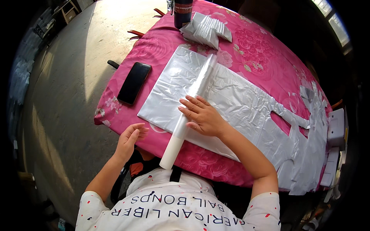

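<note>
White roll [180, 131] beneath right grip [208, 119]

One roll [181, 130], one pile of plastic bags [241, 106] under it.
I count one left hand [131, 139] left of the roll, one right hand [204, 118] on it, one phone [134, 83] also leftward, one dark bottle [183, 14] past the roll's far end.

Table [252, 42]: plastic bags [239, 92], centre to right; roll [180, 129] across the bags' left part, near end at the front edge; phone [134, 83], left; folded packets [206, 30], behind; bottle [182, 14], left of packets.
</note>
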A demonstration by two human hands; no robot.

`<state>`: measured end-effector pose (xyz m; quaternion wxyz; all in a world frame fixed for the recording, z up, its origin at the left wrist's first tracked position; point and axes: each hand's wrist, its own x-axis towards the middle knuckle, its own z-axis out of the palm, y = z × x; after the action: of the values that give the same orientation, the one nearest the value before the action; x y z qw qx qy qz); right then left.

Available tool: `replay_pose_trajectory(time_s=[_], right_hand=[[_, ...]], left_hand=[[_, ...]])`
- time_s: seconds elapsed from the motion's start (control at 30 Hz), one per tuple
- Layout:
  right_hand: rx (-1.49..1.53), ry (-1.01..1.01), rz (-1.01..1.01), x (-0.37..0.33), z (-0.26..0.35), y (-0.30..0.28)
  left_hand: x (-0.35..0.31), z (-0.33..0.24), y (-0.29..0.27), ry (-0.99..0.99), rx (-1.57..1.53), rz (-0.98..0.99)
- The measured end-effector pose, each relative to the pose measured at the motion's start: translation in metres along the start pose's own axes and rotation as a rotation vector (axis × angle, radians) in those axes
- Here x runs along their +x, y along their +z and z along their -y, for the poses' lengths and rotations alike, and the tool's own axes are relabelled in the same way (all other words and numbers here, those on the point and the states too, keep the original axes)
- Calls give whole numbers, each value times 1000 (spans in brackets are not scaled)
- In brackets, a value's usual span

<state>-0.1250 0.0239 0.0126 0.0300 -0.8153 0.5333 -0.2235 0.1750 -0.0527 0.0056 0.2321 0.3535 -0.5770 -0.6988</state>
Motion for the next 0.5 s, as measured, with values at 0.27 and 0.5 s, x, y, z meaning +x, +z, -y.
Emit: replay_pose_trajectory(time_s=[0.27,0.5], right_hand=[[52,107,-59,104,18,58],[295,701,-714,105,48,80]], left_hand=[[-9,-17,44,179,1000,-177],[-7,-4,34,33,634,-90]])
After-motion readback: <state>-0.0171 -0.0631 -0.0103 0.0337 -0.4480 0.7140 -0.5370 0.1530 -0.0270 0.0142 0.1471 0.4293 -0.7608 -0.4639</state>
